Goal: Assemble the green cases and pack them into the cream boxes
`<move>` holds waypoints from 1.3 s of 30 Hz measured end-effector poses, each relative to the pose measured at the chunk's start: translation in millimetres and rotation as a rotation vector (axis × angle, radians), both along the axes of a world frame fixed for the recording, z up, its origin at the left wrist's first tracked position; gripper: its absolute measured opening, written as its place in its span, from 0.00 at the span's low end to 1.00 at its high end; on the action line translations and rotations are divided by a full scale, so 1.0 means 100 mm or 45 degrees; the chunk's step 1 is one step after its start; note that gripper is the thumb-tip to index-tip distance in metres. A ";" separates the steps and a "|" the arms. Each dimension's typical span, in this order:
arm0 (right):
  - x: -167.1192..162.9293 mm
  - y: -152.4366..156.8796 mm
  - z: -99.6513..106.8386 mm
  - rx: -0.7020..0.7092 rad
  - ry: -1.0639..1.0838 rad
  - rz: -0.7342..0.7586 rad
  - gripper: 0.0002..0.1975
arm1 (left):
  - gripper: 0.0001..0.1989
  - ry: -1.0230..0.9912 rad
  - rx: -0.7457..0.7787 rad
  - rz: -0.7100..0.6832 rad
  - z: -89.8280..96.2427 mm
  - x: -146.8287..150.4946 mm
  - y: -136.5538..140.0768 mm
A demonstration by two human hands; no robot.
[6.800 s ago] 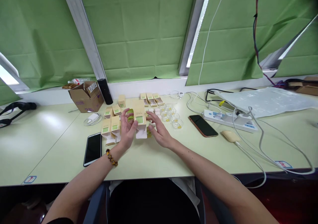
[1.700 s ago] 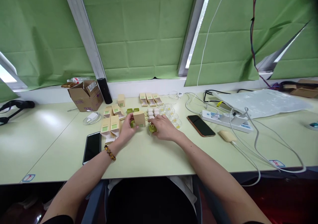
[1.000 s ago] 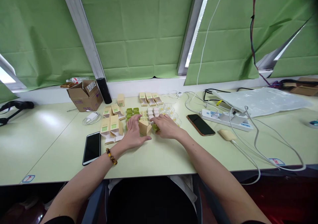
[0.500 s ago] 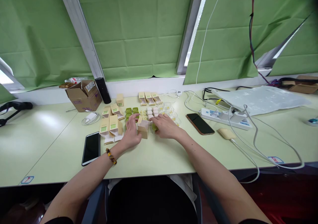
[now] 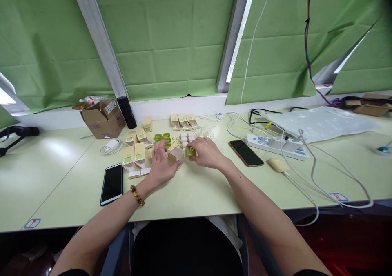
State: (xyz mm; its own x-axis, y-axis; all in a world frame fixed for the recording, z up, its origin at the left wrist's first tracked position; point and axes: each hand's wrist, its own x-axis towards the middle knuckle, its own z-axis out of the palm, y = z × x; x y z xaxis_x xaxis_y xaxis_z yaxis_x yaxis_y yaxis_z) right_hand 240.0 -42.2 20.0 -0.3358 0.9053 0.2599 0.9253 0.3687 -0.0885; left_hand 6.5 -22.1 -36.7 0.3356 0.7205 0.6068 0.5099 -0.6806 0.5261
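Note:
My left hand (image 5: 162, 164) grips a small beige cardboard box (image 5: 175, 155), its open end tilted toward me and showing a pale inside. My right hand (image 5: 207, 153) pinches a small green square container (image 5: 190, 152) just right of that box; its fingertips are partly hidden behind it. Behind my hands lie several matching green containers (image 5: 162, 137), small cream-coloured pieces (image 5: 175, 139), white blocks (image 5: 184, 139) and clear plastic cups (image 5: 206, 132). More beige boxes with green labels (image 5: 140, 155) stand left of my left hand, some with their flaps open.
Three boxes (image 5: 183, 122) stand at the back. Left are a black phone (image 5: 112, 184), a coiled charger cable (image 5: 111, 145), a brown carton (image 5: 102, 119) and a black cylinder (image 5: 126, 112). Right are another phone (image 5: 246, 152), a power strip (image 5: 277, 146), a beige pebble-shaped device (image 5: 278, 165) and loose cables.
My right hand has lifted the green container, which now shows between its fingers. The box in my left hand has tipped so its opening faces me more.

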 end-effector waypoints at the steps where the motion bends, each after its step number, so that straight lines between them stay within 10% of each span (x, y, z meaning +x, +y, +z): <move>1: 0.02 -0.01 0.03 0.045 0.084 -0.025 0.17 | 0.39 0.035 0.018 0.007 -0.01 0.01 -0.01; 10: -0.13 -0.08 0.00 0.211 1.249 0.221 0.24 | 0.22 -0.062 0.055 -0.129 -0.05 0.00 0.03; 18: -0.39 -0.07 -0.22 0.044 1.568 0.274 0.25 | 0.14 -0.001 0.014 -0.245 0.03 0.00 0.02; 39: -0.24 -0.05 -0.20 0.047 0.728 0.250 0.14 | 0.33 -0.204 -0.304 -0.245 -0.05 0.00 0.14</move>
